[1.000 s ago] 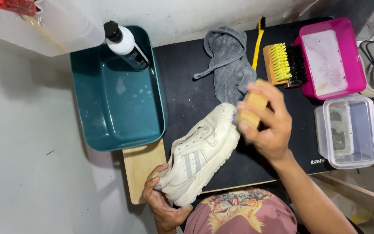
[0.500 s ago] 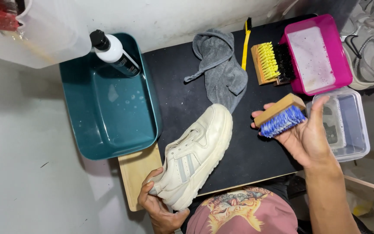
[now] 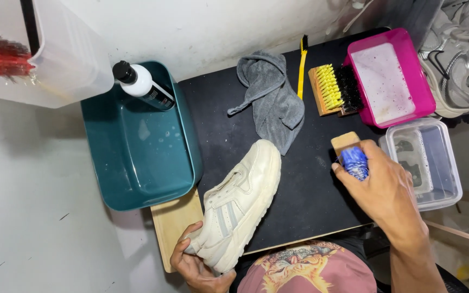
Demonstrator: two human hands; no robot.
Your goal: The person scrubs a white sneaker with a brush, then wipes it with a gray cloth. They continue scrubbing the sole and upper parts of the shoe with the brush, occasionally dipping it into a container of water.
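A cream sneaker (image 3: 240,203) lies on its side on the black mat (image 3: 310,195), toe pointing away from me. My left hand (image 3: 194,266) grips its heel at the near edge. My right hand (image 3: 389,190) is off to the right of the shoe, closed around a wooden brush with blue bristles (image 3: 351,157), bristles facing up. The brush hovers beside a clear plastic tub (image 3: 435,163) and does not touch the shoe.
A teal basin (image 3: 137,146) with a white spray bottle (image 3: 143,86) sits at left. A grey cloth (image 3: 272,97), a yellow-handled thin brush (image 3: 301,65), a yellow-and-black bristle brush (image 3: 335,89) and a pink tub of soapy water (image 3: 389,76) line the back. Grey shoes (image 3: 462,59) rest far right.
My right hand has carried the brush from the sneaker's toe out to the right, towards the clear tub, turning its bristles up. The left hand still holds the heel.
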